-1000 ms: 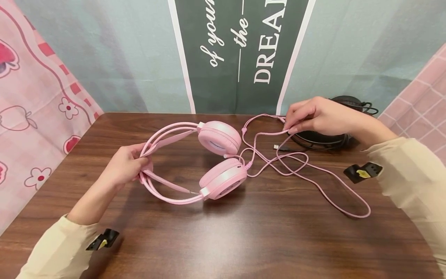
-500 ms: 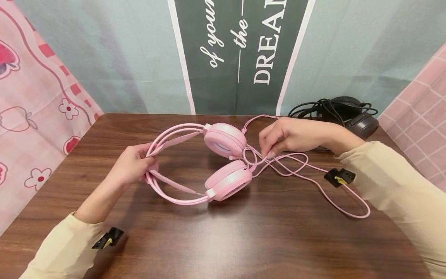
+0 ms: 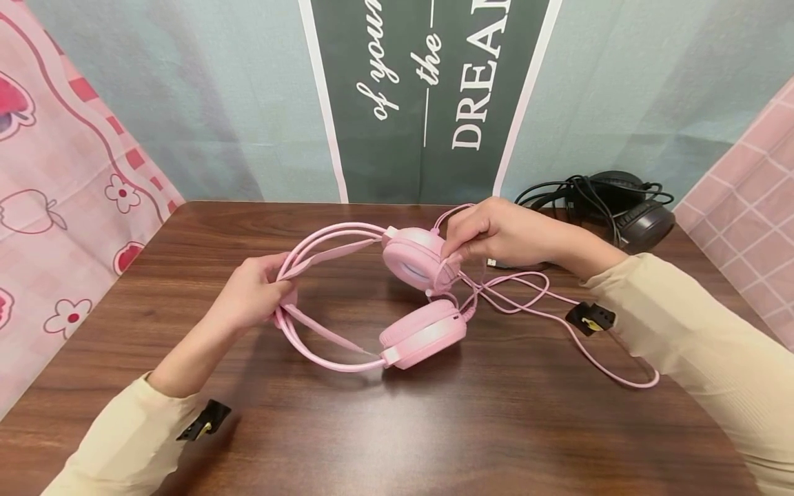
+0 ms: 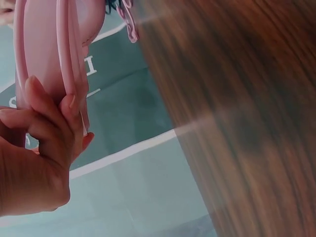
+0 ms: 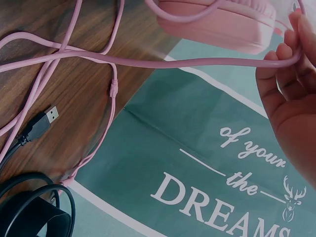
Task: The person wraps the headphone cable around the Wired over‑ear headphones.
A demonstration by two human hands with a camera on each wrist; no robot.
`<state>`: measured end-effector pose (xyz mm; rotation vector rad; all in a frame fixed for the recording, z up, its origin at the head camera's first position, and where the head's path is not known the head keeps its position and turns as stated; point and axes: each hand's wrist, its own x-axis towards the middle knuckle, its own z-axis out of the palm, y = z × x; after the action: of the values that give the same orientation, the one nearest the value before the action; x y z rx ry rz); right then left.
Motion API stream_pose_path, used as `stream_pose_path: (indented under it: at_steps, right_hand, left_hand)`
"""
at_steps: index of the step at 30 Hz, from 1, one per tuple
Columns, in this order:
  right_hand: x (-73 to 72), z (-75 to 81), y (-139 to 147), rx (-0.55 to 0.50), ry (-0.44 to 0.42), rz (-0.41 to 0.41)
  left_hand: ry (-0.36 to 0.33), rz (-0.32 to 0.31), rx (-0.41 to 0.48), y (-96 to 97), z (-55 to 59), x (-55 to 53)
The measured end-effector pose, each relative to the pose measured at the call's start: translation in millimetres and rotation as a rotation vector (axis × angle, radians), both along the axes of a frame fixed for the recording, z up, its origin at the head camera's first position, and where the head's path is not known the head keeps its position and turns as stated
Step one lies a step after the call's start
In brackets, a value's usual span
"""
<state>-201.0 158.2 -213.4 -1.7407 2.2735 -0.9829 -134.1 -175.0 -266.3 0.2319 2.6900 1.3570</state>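
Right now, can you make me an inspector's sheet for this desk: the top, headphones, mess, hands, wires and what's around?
Surface: brown wood-grain table, shiny patch near the front.
Job's things: pink headphones with round padded earcups, held at an angle; whether they touch the table is unclear.
Clutter: black headphones, far right.
Hands: left hand grips the pink headband; right hand holds a thin pink cable.
Cables: pink one loops and crosses itself; black USB plug lies nearby.
Surroundings: green backdrop with white lettering behind; pink fruit-and-flower cloth left; pink tile-patterned covering right.
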Motion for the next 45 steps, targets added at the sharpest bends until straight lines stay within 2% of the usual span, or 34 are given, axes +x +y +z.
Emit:
stream_pose_path:
  at_steps: [7, 15, 25, 34, 41, 45]
  right_hand:
    - [1.7, -1.4, 1.9, -0.029, 0.076, -0.081]
    - [3.0, -1.4, -0.3, -0.063, 0.112, -0.088]
    - [0.7, -3.3, -2.8, -0.008, 0.167, -0.114]
    - [0.1, -3.2, -5.0, 0.004, 0.194, -0.136]
    - [-2.6, -2.5, 1.2, -0.010, 0.242, -0.198]
    - [-4.9, -2.9, 2.5, 0.005, 0.229, -0.235]
  left_hand:
    - [0.008, -0.030, 0.012, 13.2, 2.8, 0.7]
    - [-0.015, -0.040, 0.024, 20.7, 4.8, -0.6]
    - [0.044, -0.086, -0.050, 27.2, 5.1, -0.8]
    - [0.031, -0.147, -0.032, 40.8, 8.3, 1.9]
    - [0.033, -0.170, -0.006, 46.3, 9.7, 4.3]
    - [0.050, -0.191, 0.001, 46.8, 10.4, 4.4]
